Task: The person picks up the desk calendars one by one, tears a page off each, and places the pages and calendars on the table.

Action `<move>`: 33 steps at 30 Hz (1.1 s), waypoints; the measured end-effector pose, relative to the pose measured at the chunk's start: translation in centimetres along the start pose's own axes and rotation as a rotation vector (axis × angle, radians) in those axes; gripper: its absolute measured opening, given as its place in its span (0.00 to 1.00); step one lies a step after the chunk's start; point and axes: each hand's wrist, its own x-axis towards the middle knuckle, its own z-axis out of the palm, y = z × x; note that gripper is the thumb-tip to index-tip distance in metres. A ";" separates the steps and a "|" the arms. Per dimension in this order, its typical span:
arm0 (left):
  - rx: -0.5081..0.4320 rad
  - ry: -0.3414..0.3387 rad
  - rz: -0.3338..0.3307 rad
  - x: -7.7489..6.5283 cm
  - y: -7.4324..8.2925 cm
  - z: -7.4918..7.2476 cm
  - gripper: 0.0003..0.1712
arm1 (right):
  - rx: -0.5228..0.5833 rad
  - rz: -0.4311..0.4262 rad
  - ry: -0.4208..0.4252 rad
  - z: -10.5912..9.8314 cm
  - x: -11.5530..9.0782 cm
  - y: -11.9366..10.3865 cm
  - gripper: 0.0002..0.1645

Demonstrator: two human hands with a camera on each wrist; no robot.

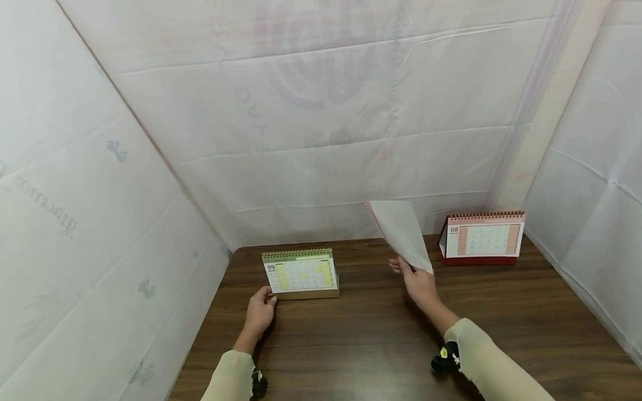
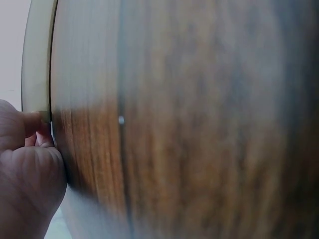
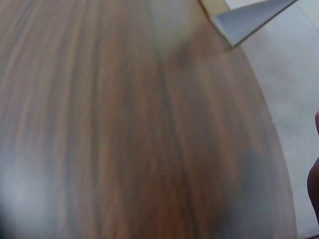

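Observation:
A green-topped desk calendar (image 1: 303, 274) marked 09 stands on the table, with a spiral binding along its top and a tan base. My left hand (image 1: 259, 312) pinches the lower left corner of that base. In the left wrist view, the thumb and fingers of the left hand (image 2: 32, 159) meet at the base's edge. My right hand (image 1: 418, 284) holds a white sheet (image 1: 401, 231) by its lower end, raised above the table and tilted. A pinkish, toothed edge runs down the sheet's left side. Only a sliver of the right hand (image 3: 314, 186) enters the right wrist view.
A red-based desk calendar (image 1: 484, 236) marked 08 stands at the back right. The dark wood table (image 1: 351, 340) meets a white sheet-covered wall (image 1: 311, 184) behind, with more white covering at both sides. A grey-sided corner (image 3: 246, 22) shows in the right wrist view.

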 end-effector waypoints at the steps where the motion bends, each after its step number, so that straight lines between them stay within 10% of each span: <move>1: 0.002 -0.003 -0.002 0.0 0.0 0.0 0.12 | -0.023 -0.008 0.002 -0.3 -0.1 0.2 0.18; 10: -0.010 -0.023 -0.017 -0.1 0.3 -0.4 0.13 | -0.106 -0.155 0.003 -3.1 -0.8 2.2 0.13; 18: -0.014 -0.024 -0.019 -0.2 0.5 -0.3 0.12 | 0.128 -0.011 -0.037 -4.5 -1.2 3.0 0.16; 33: -0.016 -0.012 -0.019 -0.2 0.2 0.0 0.11 | 0.195 0.334 -0.139 -6.5 -0.5 3.0 0.21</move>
